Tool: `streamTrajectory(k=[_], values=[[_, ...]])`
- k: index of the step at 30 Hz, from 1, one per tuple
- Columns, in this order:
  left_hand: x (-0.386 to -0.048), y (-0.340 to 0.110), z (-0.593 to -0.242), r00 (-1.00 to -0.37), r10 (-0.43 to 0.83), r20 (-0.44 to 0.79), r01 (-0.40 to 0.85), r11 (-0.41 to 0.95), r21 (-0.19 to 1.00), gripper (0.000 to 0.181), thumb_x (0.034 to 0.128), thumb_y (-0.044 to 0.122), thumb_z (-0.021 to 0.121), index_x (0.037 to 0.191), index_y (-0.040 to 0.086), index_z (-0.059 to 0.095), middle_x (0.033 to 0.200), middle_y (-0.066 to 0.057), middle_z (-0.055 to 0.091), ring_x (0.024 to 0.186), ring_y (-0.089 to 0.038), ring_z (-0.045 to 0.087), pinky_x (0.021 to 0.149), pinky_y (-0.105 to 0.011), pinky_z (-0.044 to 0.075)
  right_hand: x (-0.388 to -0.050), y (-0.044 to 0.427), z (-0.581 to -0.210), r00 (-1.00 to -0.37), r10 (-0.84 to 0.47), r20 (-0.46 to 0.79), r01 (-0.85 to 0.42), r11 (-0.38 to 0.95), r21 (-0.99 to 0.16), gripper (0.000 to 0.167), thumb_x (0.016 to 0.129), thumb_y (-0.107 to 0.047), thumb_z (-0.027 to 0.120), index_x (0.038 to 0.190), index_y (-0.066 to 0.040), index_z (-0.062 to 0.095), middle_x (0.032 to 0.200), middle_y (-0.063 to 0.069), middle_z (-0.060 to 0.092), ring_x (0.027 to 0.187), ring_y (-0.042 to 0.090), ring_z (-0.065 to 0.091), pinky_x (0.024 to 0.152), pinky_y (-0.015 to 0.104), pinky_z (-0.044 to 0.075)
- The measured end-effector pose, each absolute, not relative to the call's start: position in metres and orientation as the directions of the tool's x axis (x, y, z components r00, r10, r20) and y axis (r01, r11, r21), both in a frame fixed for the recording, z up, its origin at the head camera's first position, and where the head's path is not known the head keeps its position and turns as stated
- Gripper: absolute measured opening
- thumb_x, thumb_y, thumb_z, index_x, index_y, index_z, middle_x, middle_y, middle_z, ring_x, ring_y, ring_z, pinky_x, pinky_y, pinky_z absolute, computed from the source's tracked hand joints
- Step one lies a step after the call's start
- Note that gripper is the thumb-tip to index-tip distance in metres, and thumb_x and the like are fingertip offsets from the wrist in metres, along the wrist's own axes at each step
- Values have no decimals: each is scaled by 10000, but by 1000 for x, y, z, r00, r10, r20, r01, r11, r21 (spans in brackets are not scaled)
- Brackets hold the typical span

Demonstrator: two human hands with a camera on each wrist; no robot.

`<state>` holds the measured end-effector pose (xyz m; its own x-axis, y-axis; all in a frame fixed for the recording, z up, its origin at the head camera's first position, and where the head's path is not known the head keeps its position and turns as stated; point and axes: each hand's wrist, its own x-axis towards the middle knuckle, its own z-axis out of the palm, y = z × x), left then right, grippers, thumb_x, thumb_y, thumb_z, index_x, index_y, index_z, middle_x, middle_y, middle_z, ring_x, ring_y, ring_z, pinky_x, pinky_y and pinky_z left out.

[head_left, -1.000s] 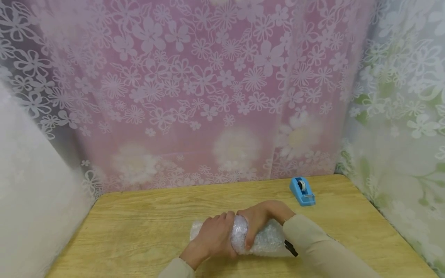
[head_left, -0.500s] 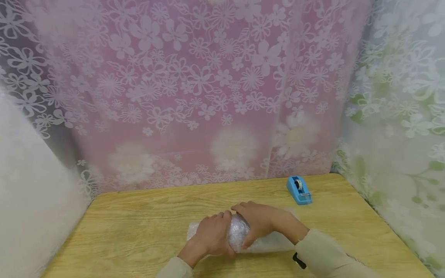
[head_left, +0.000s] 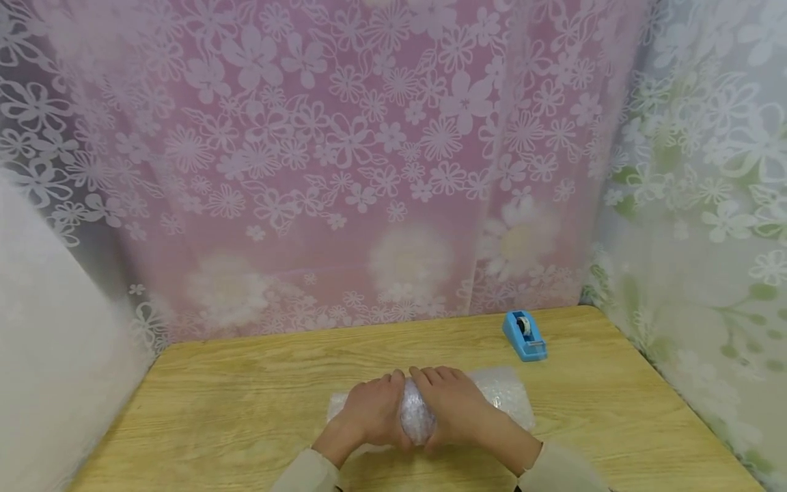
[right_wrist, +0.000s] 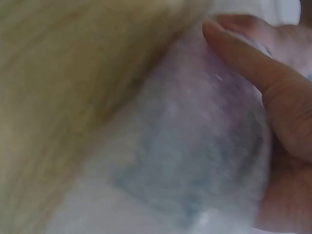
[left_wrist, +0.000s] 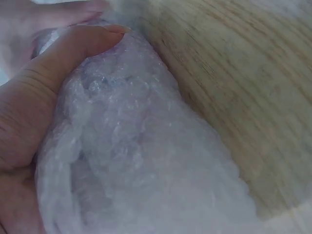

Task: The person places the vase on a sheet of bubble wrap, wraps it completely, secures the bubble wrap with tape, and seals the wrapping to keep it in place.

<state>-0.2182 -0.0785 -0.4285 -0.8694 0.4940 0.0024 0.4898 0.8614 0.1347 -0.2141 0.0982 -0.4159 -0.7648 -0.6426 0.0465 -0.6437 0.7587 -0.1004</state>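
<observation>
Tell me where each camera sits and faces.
Head: worn on the head, facing forward and down at the wooden table, tape dispenser and floral curtain; sleeves, left hand and right hand show.
Left wrist: on that wrist, facing the bubble wrap; left hand in front.
Right wrist: likewise facing the bubble wrap; right hand in front.
Both wrist views share the bubble wrap, table and, apparently, both hands.
</observation>
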Motion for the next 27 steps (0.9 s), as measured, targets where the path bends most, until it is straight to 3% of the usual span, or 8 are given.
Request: streamTrajectory(k=[7, 14, 27], values=[[-223, -80, -427, -862, 505, -45, 489, 851, 190, 802, 537, 476, 864, 1129, 89, 485, 887, 13, 557, 727, -109, 554, 586, -293, 477, -212, 97, -428, -743, -638, 202, -654, 756, -17, 1089, 543, -570, 854, 1362, -1, 416, 1240, 134, 538, 1122, 309, 512, 965, 467, 402], [-226, -80, -426, -854, 516, -68, 494, 846, 201, 821, 533, 468, 860, 1150, 76, 486, 875, 24, 555, 706, -91, 543, 583, -275, 472, -215, 100, -435, -731, -645, 223, -662, 749, -5, 1156, 517, -604, 852, 1391, -10, 383, 1215, 127, 550, 1107, 297, 531, 961, 455, 411], [-234, -78, -424, -836, 542, -87, 510, 825, 244, 811, 538, 465, 863, 1152, 95, 483, 897, 36, 553, 733, -86, 542, 605, -278, 475, -224, 108, -444, -721, -656, 221, -683, 728, -66, 1031, 596, -592, 789, 1387, -59, 400, 1218, 83, 542, 1054, 256, 550, 872, 440, 469]])
